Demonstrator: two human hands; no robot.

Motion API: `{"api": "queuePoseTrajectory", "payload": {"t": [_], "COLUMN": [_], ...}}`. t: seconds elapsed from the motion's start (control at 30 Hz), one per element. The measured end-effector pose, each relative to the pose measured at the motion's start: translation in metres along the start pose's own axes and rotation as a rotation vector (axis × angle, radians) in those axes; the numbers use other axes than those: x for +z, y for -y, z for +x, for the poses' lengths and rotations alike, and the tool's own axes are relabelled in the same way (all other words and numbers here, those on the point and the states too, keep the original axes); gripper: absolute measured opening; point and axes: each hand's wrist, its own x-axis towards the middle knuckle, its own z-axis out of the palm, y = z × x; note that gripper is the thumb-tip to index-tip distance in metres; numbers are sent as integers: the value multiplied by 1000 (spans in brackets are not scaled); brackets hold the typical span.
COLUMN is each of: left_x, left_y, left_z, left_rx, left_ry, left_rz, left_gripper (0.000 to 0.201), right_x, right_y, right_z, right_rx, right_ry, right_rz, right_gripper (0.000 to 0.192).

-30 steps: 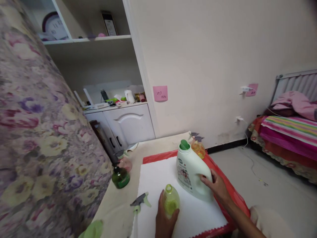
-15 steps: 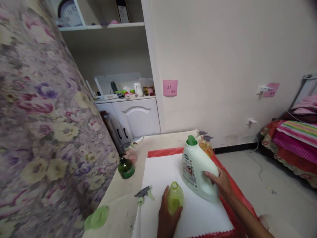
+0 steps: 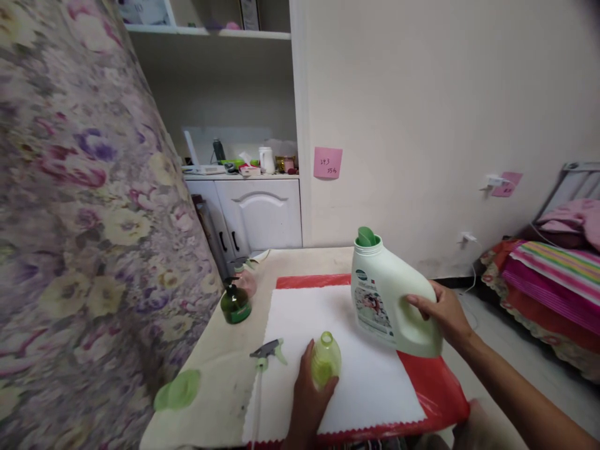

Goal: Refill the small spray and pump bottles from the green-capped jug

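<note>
Lifted off the white cloth [image 3: 300, 325] now, detergent jug [image 3: 391, 300] hangs in my right hand [image 3: 443, 312]; left hand [image 3: 307, 394] clenches the open spray bottle [image 3: 325, 359], which I should keep upright.

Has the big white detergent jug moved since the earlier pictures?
Yes. The right hand has lifted the detergent jug up and rightward, off the white cloth.

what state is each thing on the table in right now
detergent jug: uncapped, lifted, in right hand
small yellow-green bottle: open-necked, upright, gripped by left hand
spray trigger head: off, lying flat
green cap: off, lying on table
dark green pump bottle: upright
</note>
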Motion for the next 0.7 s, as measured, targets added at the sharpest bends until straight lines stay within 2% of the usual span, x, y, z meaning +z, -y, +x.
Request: {"api": "queuePoseTrajectory", "payload": {"t": [0.13, 0.27, 0.43, 0.57, 0.7], "left_x": [0, -2, -2, -1, -1], "left_y": [-3, -10, -10, -8, -7], "left_z": [-1, -4, -6, -5, -5], "left_rx": [8, -15, -24, -8, 0], "left_ry": [-5, 1, 3, 3, 3], "left_rz": [-14, -30, -69, -79, -94], "left_gripper": [79, 80, 78, 78, 78], "right_x": [-20, -30, -31, -31, -30], "right_y": [10, 14, 22, 27, 31], "right_z": [0, -1, -2, -2, 0], "right_rx": [-12, -13, -110, -111, -117], "right_ry": [134, 240, 355, 526, 617], "right_rz": [-130, -258, -312, -330, -400], "right_gripper": [38, 39, 62, 61, 63]}}
